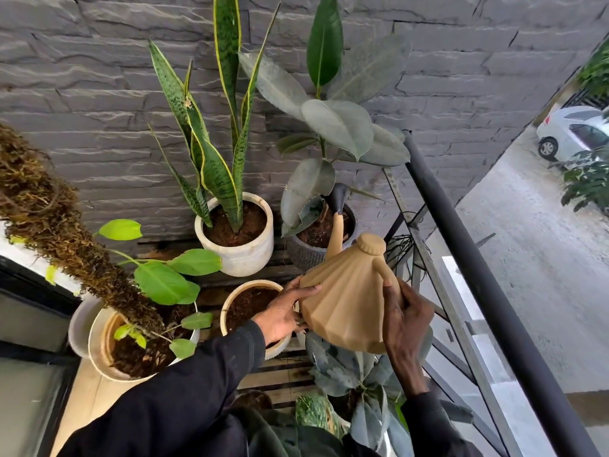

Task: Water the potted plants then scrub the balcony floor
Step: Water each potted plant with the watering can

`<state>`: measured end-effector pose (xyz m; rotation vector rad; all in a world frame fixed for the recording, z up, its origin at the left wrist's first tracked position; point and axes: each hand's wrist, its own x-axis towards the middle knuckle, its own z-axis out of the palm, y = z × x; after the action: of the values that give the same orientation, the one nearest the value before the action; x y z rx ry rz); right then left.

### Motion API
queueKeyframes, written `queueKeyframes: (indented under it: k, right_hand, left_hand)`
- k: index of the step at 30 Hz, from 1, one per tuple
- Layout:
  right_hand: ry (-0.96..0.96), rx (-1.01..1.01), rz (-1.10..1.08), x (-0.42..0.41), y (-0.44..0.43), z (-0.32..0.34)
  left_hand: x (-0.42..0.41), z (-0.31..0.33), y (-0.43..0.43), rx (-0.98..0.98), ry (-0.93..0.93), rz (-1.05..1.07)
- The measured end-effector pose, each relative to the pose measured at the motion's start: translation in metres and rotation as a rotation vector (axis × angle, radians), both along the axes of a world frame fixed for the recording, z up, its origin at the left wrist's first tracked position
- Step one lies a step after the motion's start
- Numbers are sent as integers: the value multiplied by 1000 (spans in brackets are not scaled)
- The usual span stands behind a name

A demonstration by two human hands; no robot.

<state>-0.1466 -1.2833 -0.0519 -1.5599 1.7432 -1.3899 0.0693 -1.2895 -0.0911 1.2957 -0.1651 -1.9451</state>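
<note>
Standing against a grey stone wall (99, 94), with a dark railing (478, 275) at right: a rubber plant (336, 127) in a dark pot (306, 255) and, left of it, a snake plant (217, 153) in a white pot (244, 258). Watering can (346, 311), tan and faceted, held just near of the dark pot. Its long axis runs near to far, and the spout (336, 232) points toward the wall with the black rose (339, 196) over that pot's soil. Right hand (407, 318): fingers wrapped round the handle (384, 272). Left hand (283, 315): fingers spread flat against the can's left side.
</note>
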Motion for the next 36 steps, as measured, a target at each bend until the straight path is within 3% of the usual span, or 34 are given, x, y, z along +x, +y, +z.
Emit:
queueKeyframes:
  k: [15,31,36]
  right_hand:
    - [-76,81,69,56,23,-13]
    - [206,101,453,131,-31,39]
    - [318,96,581,156,-63,60]
  left_hand:
    - [67,-8,22,26,11,10]
    - [122,-17,58,82,59,109]
    - [127,-17,59,74,167,120]
